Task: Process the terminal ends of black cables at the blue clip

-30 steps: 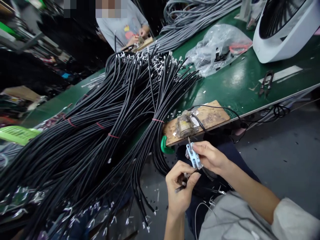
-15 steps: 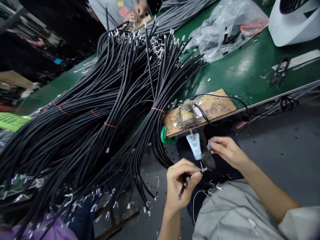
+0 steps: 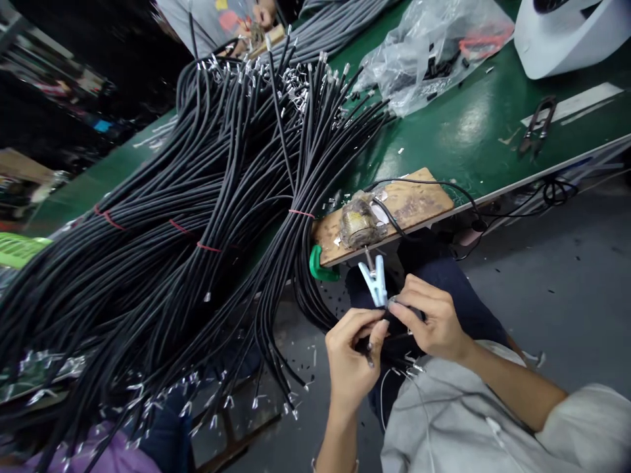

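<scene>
In the head view, my left hand is closed on a black cable, its end held just below a light-blue clothespin. The clothespin sits on the shaft of a small tape-wrapped motor, which is fixed to a wooden board at the table's edge. Close against the left fingertips, my right hand pinches at the same cable end, touching the clothespin's lower tip or nearly so. Whatever small piece lies between the right fingers is mostly hidden.
Bundles of black cables tied with red bands cover the left of the green table. A green clamp grips the board. Behind lie a clear plastic bag, thread snips and a white shell. Another person's hand is at the far side.
My right hand has moved left and come together with my left hand at the cable end below the clothespin. The clothespin has turned on the shaft. The whole view has shifted slightly.
</scene>
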Action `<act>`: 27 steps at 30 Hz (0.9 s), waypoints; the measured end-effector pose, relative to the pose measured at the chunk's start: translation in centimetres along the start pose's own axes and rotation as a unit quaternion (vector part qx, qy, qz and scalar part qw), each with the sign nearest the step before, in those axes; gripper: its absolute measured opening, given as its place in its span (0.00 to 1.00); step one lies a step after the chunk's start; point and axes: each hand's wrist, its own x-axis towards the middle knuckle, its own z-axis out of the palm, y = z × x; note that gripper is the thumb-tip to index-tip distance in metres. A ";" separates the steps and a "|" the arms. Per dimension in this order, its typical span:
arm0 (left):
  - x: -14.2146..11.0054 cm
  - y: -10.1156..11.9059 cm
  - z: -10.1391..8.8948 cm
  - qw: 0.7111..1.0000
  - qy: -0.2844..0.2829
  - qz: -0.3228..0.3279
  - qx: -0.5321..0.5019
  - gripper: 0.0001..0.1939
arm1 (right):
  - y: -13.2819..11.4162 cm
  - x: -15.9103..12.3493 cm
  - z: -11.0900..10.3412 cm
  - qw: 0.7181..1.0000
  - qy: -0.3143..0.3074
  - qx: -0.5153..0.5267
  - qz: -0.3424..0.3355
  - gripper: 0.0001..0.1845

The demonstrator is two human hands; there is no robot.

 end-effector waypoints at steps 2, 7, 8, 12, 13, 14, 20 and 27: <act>-0.2 0.0 0.3 1.000 0.017 0.003 0.011 0.02 | -0.1 -0.7 0.5 0.999 0.043 0.004 0.019 0.07; 0.0 0.0 1.0 0.999 0.034 0.000 0.027 0.02 | 0.0 -1.6 1.6 0.947 0.072 0.237 0.204 0.10; 0.1 0.1 1.0 0.999 0.030 0.002 0.032 0.04 | 0.3 -1.6 1.7 0.919 0.068 0.294 0.254 0.11; 0.1 0.3 0.6 0.999 -0.016 0.004 0.044 0.12 | 1.4 -0.9 1.3 0.813 -0.002 0.434 0.387 0.10; 0.1 0.3 0.4 0.999 -0.030 -0.004 0.040 0.14 | 1.6 -0.8 1.0 0.803 -0.015 0.447 0.395 0.11; 0.1 0.4 0.3 0.998 -0.043 -0.013 0.034 0.16 | 1.7 -0.6 0.7 0.800 -0.021 0.453 0.392 0.11; 0.7 1.0 -0.3 0.992 -0.103 -0.067 -0.002 0.23 | 1.6 0.1 -1.2 0.936 -0.100 0.274 0.196 0.09; 0.6 0.9 -0.3 0.988 -0.121 -0.065 -0.071 0.17 | 0.7 -1.3 1.4 0.922 0.050 0.315 0.219 0.16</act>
